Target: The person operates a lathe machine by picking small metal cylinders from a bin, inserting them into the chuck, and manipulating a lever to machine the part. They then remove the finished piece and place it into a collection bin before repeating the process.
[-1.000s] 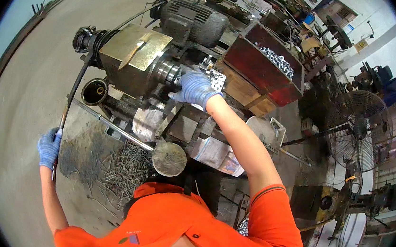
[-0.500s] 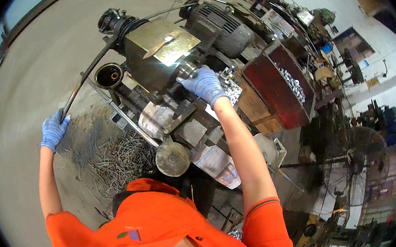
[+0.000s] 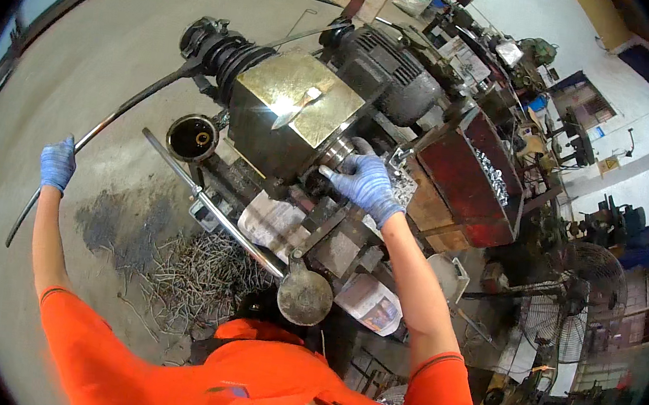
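Observation:
My left hand [image 3: 58, 164], in a blue knitted glove, is closed round a long dark metal lever [image 3: 126, 108] that runs to the rear of the machine's spindle head. The lever's curved free end sticks out past my hand. My right hand [image 3: 373, 188], gloved alike, is at the shiny round spindle collar [image 3: 337, 151] on the front of the machine head [image 3: 260, 138]. Its thumb and fingers curl at the collar's end; whatever is between them is hidden. A brush [image 3: 294, 110] lies on the brassy top plate [image 3: 312, 84].
A red metal bin [image 3: 464, 177] with small shiny metal parts [image 3: 491, 176] stands right of the machine. Below lie a pale rod [image 3: 222, 212], a round plate [image 3: 304, 297] and a heap of metal scraps [image 3: 192, 276]. Behind is a motor [image 3: 392, 72]; a fan [image 3: 573, 293] stands right.
My left hand and the lever have swung outward to the left, and more of the lever's end shows beyond the hand. My right hand stays at the collar. The view has shifted slightly.

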A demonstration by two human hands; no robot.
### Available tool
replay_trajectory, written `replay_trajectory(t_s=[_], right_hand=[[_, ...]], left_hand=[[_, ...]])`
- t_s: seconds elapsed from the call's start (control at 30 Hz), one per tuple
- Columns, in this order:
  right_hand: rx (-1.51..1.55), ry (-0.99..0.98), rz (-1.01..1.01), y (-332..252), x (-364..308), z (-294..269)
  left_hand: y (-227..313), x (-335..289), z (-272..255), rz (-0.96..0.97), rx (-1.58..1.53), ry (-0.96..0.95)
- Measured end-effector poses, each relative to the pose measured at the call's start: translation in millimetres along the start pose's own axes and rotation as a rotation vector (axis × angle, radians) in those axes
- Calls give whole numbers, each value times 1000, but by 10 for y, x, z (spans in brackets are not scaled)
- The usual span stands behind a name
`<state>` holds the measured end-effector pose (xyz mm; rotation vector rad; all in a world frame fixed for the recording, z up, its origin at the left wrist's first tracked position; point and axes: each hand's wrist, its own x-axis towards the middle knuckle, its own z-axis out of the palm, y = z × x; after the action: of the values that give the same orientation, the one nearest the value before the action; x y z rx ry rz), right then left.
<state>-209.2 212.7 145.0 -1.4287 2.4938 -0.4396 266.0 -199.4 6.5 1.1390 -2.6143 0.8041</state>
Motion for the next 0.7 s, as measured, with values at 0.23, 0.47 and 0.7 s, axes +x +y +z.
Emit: replay_trajectory(t_s=[0.23, 0.47, 0.7], right_hand=[[-61, 159, 29, 153, -44, 53], [-1, 586, -58, 453, -840, -496], [-159, 633, 255, 1249, -2314, -603]], left_hand=[[461, 185, -337, -409, -127, -114], [1577, -144, -427, -524, -1334, 340], [3538, -612, 205, -86, -947, -547]])
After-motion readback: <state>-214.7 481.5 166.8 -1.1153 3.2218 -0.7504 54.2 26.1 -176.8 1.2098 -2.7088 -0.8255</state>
